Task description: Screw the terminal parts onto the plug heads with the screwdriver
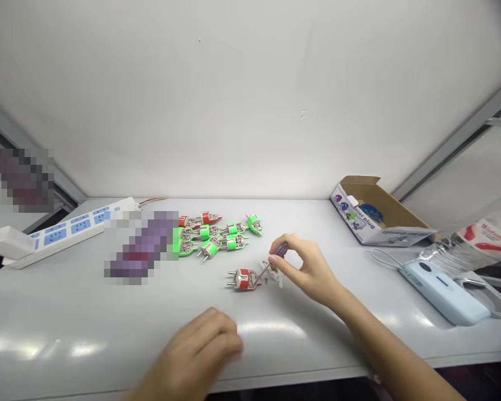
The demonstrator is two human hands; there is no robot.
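Observation:
My right hand [303,264] is closed round the purple handle of a screwdriver [280,249], whose thin shaft slants down to the left. Its tip is close to the wire end of a red and white plug [245,279] with two metal pins facing left. Small white plastic parts [274,273] lie under the screwdriver, and a tiny screw [266,281] seems to lie beside them. Nearer the table's front edge, my left hand [200,351] is above the surface, blurred, with its fingers curled in. Whatever it may hold is hidden.
Several green and red plugs [211,232] lie at the back. To the left is a white power strip [73,228], with a pixelated purple patch beside it. An open cardboard box [369,217], a light blue device [442,289] and a plastic bag [476,239] stand right.

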